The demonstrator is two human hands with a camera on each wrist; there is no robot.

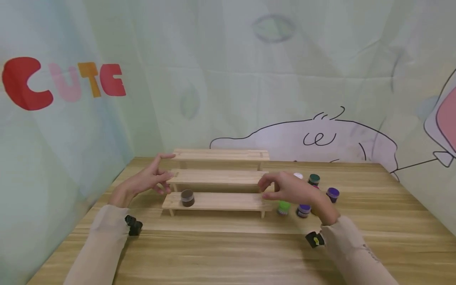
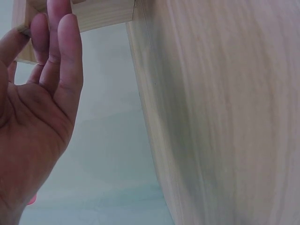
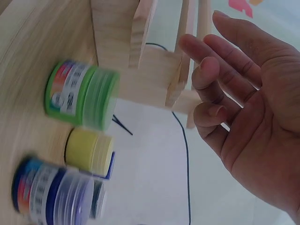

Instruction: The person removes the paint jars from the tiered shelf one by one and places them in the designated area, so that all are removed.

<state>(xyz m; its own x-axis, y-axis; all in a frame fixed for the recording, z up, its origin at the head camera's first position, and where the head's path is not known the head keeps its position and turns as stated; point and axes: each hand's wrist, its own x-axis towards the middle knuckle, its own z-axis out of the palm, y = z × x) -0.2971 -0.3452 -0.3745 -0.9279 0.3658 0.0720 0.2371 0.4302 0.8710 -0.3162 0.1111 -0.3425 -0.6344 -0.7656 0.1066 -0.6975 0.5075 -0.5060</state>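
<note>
A three-tier wooden display rack [image 1: 217, 177] stands on the table, with a dark brown jar [image 1: 187, 198] near the left end of its lowest step. At the rack's left end is my left hand [image 1: 151, 176], its index finger stretched toward the top step. In the left wrist view, the left hand's [image 2: 37, 122] thumb tip is right at a wooden corner. My right hand [image 1: 290, 188] hovers by the rack's right end, fingers loosely bent. The right wrist view shows this right hand [image 3: 262, 108] holding nothing, its fingertips overlapping the ends of the steps.
Right of the rack stand several small paint jars: light green [image 1: 284, 208], purple [image 1: 303, 211], another purple [image 1: 333, 194], dark green [image 1: 314, 179] and a white-topped one [image 1: 298, 175]. A yellow jar [image 3: 88, 150] shows in the right wrist view. Fabric walls [image 1: 231, 99] enclose the wooden table [image 1: 213, 257].
</note>
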